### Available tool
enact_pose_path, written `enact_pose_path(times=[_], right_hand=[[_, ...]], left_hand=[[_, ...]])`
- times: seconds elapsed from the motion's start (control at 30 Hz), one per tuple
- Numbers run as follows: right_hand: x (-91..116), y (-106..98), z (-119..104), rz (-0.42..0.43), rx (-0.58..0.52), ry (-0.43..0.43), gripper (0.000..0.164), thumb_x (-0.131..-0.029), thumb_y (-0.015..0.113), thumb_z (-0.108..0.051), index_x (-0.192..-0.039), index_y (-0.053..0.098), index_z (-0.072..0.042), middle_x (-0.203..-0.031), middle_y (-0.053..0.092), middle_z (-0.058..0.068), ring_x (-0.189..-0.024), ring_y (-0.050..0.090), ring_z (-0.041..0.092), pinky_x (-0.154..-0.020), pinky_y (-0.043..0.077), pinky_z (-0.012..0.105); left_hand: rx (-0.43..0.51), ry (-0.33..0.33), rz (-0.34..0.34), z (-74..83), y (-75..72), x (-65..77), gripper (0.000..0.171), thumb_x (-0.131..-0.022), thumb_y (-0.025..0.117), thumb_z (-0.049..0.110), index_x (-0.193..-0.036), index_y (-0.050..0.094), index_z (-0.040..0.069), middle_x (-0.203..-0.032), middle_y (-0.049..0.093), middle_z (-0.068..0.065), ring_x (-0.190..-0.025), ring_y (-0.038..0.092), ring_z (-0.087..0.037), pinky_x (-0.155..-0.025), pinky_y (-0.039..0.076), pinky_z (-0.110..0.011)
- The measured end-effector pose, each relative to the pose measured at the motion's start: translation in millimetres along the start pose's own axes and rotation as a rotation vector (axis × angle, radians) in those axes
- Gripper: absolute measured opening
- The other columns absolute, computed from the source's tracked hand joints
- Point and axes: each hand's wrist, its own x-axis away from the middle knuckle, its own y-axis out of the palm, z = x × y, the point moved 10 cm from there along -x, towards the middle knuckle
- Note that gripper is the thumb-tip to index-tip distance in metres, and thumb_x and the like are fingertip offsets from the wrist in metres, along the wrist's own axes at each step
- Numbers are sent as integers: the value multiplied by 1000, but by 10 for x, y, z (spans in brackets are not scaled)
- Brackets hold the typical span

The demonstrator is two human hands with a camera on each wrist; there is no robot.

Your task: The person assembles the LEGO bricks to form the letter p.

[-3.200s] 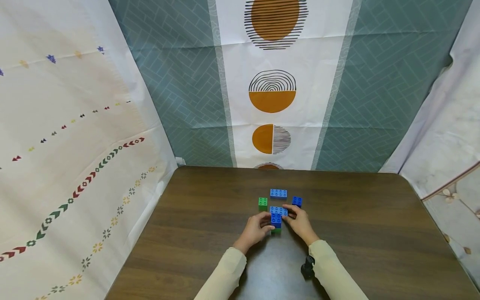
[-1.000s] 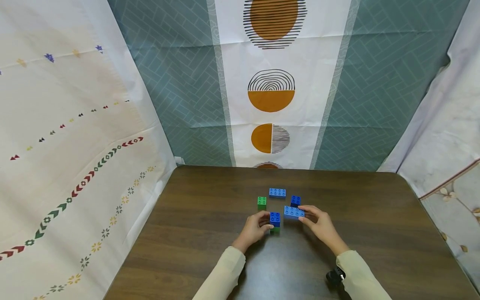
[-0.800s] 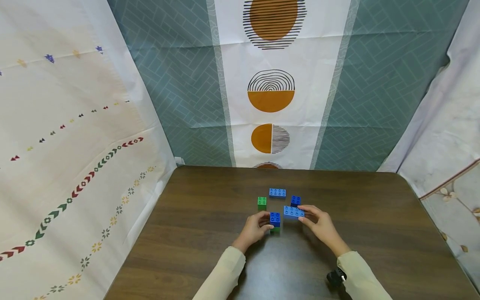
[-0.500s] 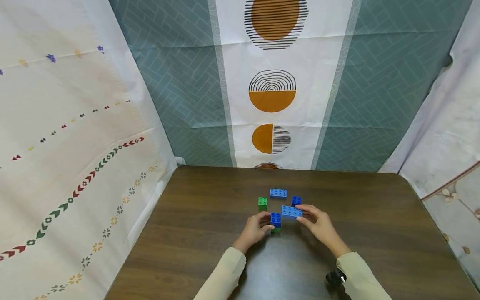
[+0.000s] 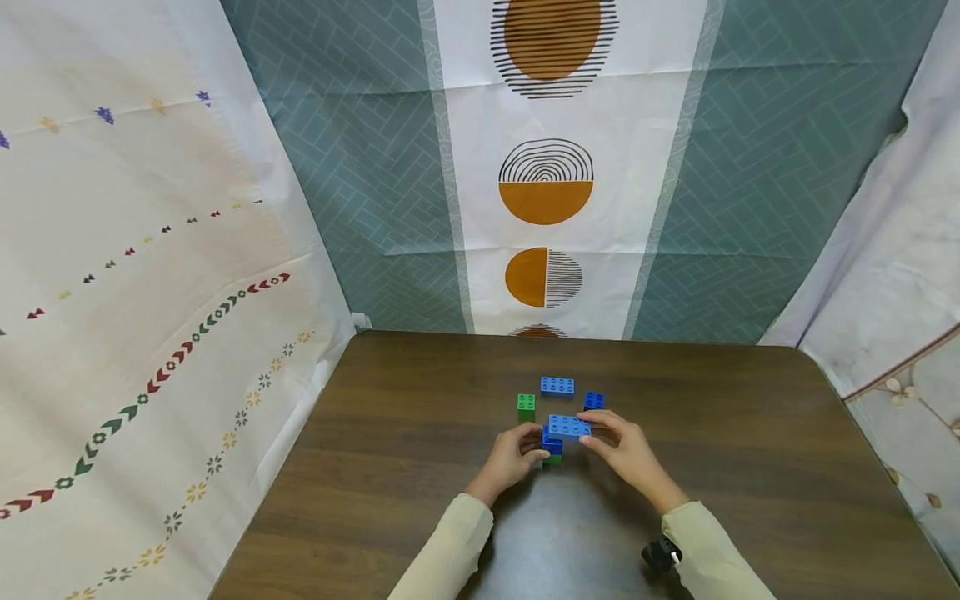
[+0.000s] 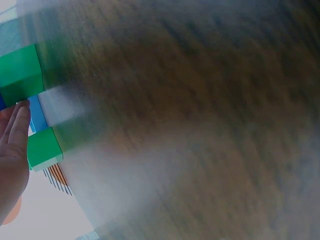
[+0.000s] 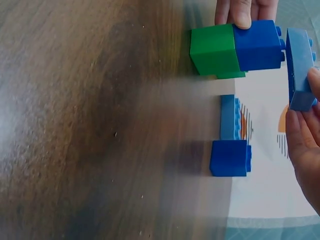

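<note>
My left hand [image 5: 506, 465] holds a square dark blue brick [image 7: 257, 46], thumb on one side and fingers on the other. That brick sits on a green brick [image 7: 212, 50], which stands on the table. My right hand [image 5: 626, 457] pinches the right end of a longer light blue brick [image 5: 567, 427] between thumb and fingers. In the right wrist view the light blue brick [image 7: 299, 70] hovers just over the dark blue brick's studs, with a narrow gap between. The left wrist view shows the stack's green brick [image 6: 21, 72] beside the left fingers.
Behind the stack stand a second green brick [image 5: 527, 407] on the left, another light blue brick [image 5: 557, 386] farther back and a dark blue brick [image 5: 594, 401] on the right. The brown wooden table [image 5: 420, 400] ends at a hanging cloth [image 5: 375, 208].
The right hand first carried the light blue brick rightward from behind the stack, then back left, now over the dark blue brick. The left hand has kept its grip in place.
</note>
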Motion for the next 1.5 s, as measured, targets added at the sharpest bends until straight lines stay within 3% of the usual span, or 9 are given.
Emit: enact_pose_path(times=[0.13,0.5,0.97,1.23,1.33,1.5], right_hand=[[-25,61,157,-20,13,31,38,-88,69,-7,-125,62,-5,-126,59,16,-109,60,33,-94,49,46],[-48,119,175,-45,-8,30,37,-87,70,-6,-123,62,-5,-123,60,14,-111,59,34,-94,48,51],[-85,169,22,-107,3,-108,36,-90,66,-3,-126,62,-4,-116,57,13,-106,57,33,-92,49,52],[-82,193,6,-102,5,-151,33,-90,66,-2,-123,61,3,-113,56,15,-102,56,29,-89,50,52],[-103,188,34,-72,9,-123,33,-88,70,-6,-119,64,1,-112,57,13,-100,57,27,-87,53,48],[-130,198,110,-47,35,-12,32,-86,74,-22,-115,68,-11,-111,60,5,-100,58,23,-85,54,30]], left_hand=[[-14,-1,1,8,-2,0,34,-86,70,2,-119,60,-3,-114,66,-17,-104,65,-24,-87,54,-28],[-19,-14,-11,-1,9,-8,32,-87,68,2,-119,62,2,-115,66,-14,-107,64,-22,-88,54,-28],[-19,0,-12,14,5,-6,32,-88,68,3,-119,61,0,-114,66,-15,-105,65,-23,-88,54,-28],[-27,-2,-16,0,5,-11,33,-87,69,4,-119,61,1,-114,66,-14,-104,65,-20,-87,54,-26],[-30,-2,-16,1,5,-13,33,-87,69,4,-119,61,1,-115,66,-14,-105,65,-21,-88,54,-27],[-29,1,-18,4,11,-10,32,-88,68,5,-119,61,2,-115,66,-13,-105,65,-20,-88,54,-27]])
